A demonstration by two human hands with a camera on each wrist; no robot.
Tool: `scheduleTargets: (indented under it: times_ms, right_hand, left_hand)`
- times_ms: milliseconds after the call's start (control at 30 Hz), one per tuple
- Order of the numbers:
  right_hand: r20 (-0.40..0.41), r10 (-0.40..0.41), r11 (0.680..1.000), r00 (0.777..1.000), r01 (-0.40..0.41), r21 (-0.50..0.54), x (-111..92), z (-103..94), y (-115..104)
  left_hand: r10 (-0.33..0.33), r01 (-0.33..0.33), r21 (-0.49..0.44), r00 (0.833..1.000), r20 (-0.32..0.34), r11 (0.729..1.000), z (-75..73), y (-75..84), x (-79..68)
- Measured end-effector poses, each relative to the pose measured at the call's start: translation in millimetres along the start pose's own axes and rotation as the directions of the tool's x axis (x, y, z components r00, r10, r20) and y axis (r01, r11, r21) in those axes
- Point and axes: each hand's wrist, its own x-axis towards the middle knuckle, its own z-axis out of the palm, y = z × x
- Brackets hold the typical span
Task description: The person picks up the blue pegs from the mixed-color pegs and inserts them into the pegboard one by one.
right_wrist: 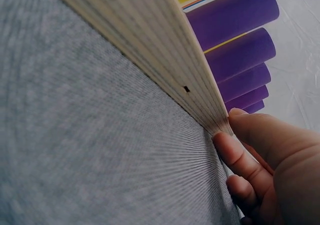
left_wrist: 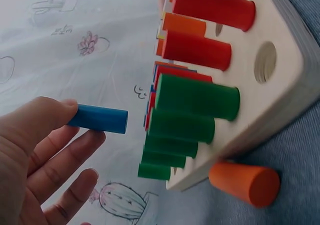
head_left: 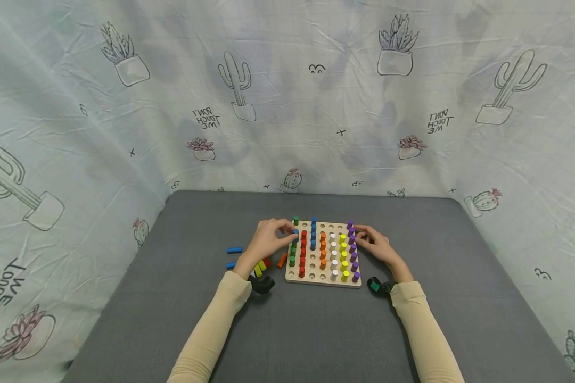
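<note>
pale yellow sleeves [head_left: 206, 330] came in closest, from seven and five o'clock, each with a black wrist device [head_left: 262, 285] near its cuff. beyond them, on a grey desk [head_left: 316, 335], lay a wooden pegboard [head_left: 316, 281], with green pegs [head_left: 292, 261] along its nine o'clock edge and purple pegs [head_left: 353, 248] along three o'clock; red, blue, orange, white and yellow rows stood between. the left hand [head_left: 267, 239] was at nine o'clock of the board, thumb and fingers pinched narrow on a blue peg [left_wrist: 102, 119], which hung in the air over the green row. the right hand [head_left: 375, 246] was at three o'clock, its thumb and forefinger holding the board's edge beside the purple row. two loose blue pegs [head_left: 234, 250] lay farther out at nine o'clock, and a loose orange peg [head_left: 281, 260] just beside the board. behind the desk, at twelve o'clock, hung a plant-printed cloth [head_left: 287, 32]; its mirrored lettering [head_left: 205, 118], at ten and two o'clock, read "don't touch", then a short word, "me" or "we".
</note>
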Motion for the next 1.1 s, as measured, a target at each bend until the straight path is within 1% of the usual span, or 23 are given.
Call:
scheduleTargets:
  times_ms: [133,400,633,767,933,1100]
  right_hand:
    - [-0.001,-0.005,1.0,1.0,0.005,-0.002,0.6,0.2,0.1]
    - [0.009,-0.011,1.0,1.0,0.011,0.006,1.5,-0.5,1.9]
    - [0.007,-0.011,1.0,1.0,0.011,0.007,1.1,-1.0,1.5]
    - [0.005,-0.019,1.0,1.0,0.019,0.01,0.7,-1.1,1.6]
    - [0.0,-0.019,1.0,1.0,0.019,0.006,-0.3,-0.9,2.3]
    - [-0.002,-0.027,1.0,1.0,0.027,0.008,-0.2,-0.7,5.2]
  left_hand:
    - [0.007,-0.007,-0.013,1.0,-0.003,1.0,1.9,5.3,1.9]
    - [0.011,-0.011,-0.004,0.999,0.042,1.0,9.7,12.8,3.8]
    - [0.02,-0.014,-0.065,0.997,0.081,0.998,14.8,17.5,4.0]
    - [0.038,-0.031,-0.08,0.996,0.086,0.996,18.0,19.1,4.0]
    - [0.067,-0.06,-0.081,0.994,0.087,0.995,24.2,19.2,3.8]
    - [0.068,-0.062,-0.058,0.992,0.109,0.996,29.0,21.5,3.3]
